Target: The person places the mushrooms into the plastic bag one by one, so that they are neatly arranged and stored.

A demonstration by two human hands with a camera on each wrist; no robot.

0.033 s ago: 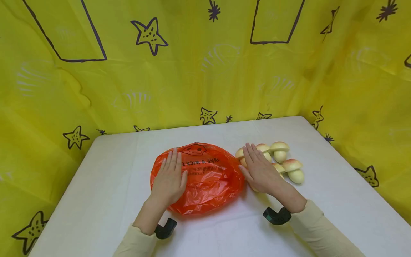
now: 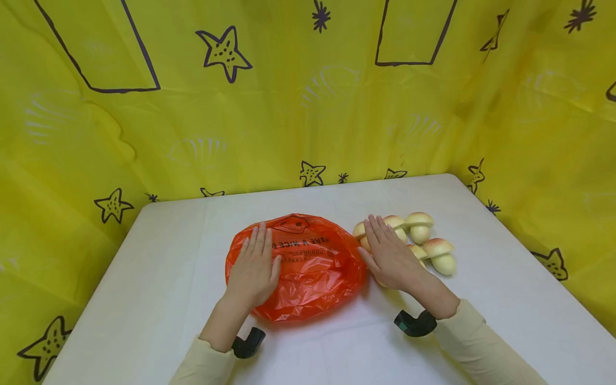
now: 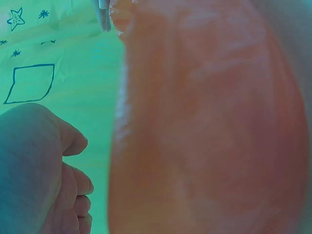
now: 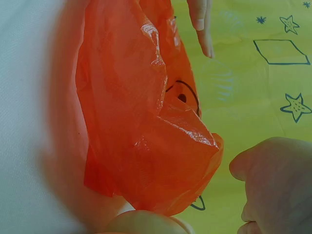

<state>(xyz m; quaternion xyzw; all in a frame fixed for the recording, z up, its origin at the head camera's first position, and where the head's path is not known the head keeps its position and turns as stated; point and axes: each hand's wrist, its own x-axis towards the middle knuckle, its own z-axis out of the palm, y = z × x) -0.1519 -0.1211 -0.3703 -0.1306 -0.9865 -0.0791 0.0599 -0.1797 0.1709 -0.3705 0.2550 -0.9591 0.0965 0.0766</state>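
A red plastic bag with dark printing lies puffed up on the white table. Over its left side is my left hand, fingers straight and pointing away from me. My right hand, also with straight fingers, lies at the bag's right edge, above several mushroom-shaped pieces with cream stems and reddish caps. That hand hides some of them. Both wrist views show the bag close up beside the hand; at the bottom of the right one a pale rounded piece touches the bag's lower edge.
The white table runs back to a yellow curtain with dark starfish drawings, which also hangs along both sides. A black wrist-worn device sits under the left wrist, and another black device under the right.
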